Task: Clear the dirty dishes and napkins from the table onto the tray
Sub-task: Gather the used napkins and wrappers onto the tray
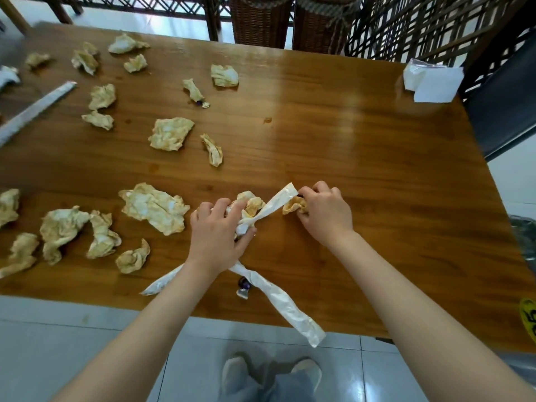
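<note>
My left hand (216, 236) is near the tabletop's (348, 146) front edge, fingers curled round a bunch of stained napkins (249, 206) and long white paper sleeves (278, 303), one of which trails off the front edge. My right hand (326, 211), just beside it, pinches another crumpled napkin (294, 205) and the end of a white sleeve. Many more soiled napkins (153, 207) lie scattered over the left half, from front to far edge. A small purple-capped piece (243, 283) sits by the front edge. Clean white napkins (432, 81) lie at the far right corner.
</note>
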A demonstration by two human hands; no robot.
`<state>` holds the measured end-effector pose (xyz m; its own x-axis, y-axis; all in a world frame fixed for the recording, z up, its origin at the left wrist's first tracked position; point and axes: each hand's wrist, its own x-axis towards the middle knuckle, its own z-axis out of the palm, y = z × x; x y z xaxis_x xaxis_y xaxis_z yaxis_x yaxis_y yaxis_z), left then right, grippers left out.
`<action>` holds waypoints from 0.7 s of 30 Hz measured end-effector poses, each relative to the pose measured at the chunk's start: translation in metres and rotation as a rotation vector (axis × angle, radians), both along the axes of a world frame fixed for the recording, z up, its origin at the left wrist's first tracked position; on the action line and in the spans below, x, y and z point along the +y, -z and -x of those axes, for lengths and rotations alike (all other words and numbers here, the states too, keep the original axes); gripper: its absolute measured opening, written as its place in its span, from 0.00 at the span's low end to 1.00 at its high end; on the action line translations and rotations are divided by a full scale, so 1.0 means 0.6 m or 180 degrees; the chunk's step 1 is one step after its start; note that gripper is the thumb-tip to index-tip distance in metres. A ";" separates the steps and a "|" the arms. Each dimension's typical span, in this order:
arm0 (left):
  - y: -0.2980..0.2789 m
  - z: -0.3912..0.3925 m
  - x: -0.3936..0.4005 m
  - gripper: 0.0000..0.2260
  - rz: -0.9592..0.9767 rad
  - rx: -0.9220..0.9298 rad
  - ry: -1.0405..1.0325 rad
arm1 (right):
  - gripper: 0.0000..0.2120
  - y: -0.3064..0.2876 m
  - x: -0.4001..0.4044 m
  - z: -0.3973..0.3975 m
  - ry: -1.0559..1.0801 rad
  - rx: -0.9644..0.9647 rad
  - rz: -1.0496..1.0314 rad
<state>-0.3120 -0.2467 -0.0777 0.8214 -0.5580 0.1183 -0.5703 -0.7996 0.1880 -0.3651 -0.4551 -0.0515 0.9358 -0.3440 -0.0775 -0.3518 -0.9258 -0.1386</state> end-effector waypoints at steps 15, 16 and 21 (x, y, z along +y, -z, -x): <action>0.007 -0.004 -0.003 0.19 0.0034 -0.0296 -0.0113 | 0.06 0.016 0.013 0.005 0.0174 -0.0542 0.0123; 0.007 -0.004 -0.003 0.19 0.0025 -0.0327 -0.0093 | 0.07 0.016 0.012 0.005 0.0172 -0.0552 0.0114; 0.007 -0.006 -0.004 0.20 0.0014 -0.0417 -0.0052 | 0.07 0.016 0.006 0.004 0.0087 -0.0568 0.0081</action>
<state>-0.3083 -0.2493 -0.0821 0.8076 -0.5439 0.2277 -0.5771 -0.8083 0.1162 -0.3676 -0.4513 -0.0609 0.9241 -0.3693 0.0980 -0.3489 -0.9202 -0.1777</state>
